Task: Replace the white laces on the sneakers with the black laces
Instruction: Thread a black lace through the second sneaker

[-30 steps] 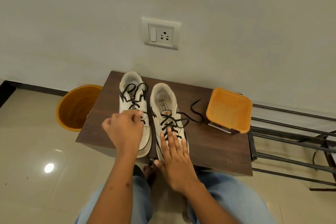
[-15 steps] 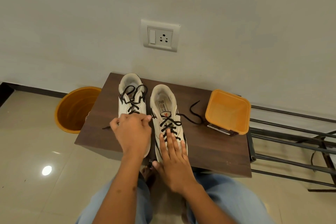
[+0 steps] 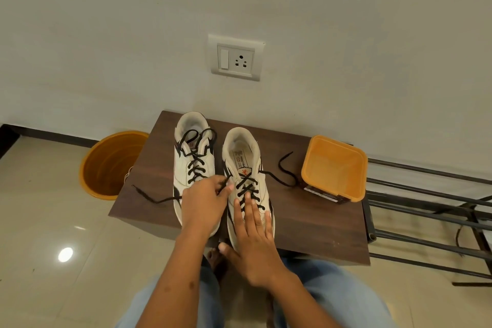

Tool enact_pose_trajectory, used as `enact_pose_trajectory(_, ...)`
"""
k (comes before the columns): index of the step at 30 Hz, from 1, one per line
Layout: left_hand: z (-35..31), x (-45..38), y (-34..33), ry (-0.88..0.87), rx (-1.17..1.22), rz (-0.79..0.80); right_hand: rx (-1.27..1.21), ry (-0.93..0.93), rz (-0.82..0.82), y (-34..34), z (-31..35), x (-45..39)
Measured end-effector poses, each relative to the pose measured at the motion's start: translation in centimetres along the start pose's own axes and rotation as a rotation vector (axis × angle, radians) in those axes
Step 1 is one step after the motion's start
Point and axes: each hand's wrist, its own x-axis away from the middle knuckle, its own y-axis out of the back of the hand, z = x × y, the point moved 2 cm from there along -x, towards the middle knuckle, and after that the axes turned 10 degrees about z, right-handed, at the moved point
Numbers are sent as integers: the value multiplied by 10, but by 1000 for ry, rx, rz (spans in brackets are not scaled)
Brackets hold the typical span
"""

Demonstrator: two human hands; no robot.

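Two white sneakers stand side by side on a dark wooden stool (image 3: 306, 218), toes toward me. The left sneaker (image 3: 193, 152) carries a black lace with loose loops at its collar. The right sneaker (image 3: 243, 157) is partly laced in black. My left hand (image 3: 203, 204) lies over the left sneaker's toe and pinches the right sneaker's black lace (image 3: 222, 186) between thumb and fingers. One end of that lace trails left over the stool (image 3: 149, 196), the other curls right (image 3: 286, 170). My right hand (image 3: 254, 231) presses flat on the right sneaker's toe, fingers straight.
An empty orange square tub (image 3: 334, 168) sits on the stool's right end. An orange round bin (image 3: 109, 162) stands on the tiled floor at the left. A black metal rack (image 3: 431, 210) adjoins the stool on the right. A wall socket (image 3: 235, 58) is above.
My left hand moved right, from beside the left sneaker to the gap between the sneakers, drawing the lace; a lace end now lies stretched out to the left. My right hand stayed put.
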Motion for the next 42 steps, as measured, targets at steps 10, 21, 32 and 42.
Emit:
enact_pose_trajectory(10,13,7,12,71,179,54,-518,-177,-589,82,-15,3)
enact_pose_trajectory(21,6,4,16,46,226,-114,-370,-263,-308,84,-39,-23)
enact_pose_trajectory(32,-28,9,-3,-215,771,412,-790,-10,-426,119,7,18)
enact_pose_trajectory(42,-13,2,1,-174,601,392,-1355,-333,-924,115,-49,13)
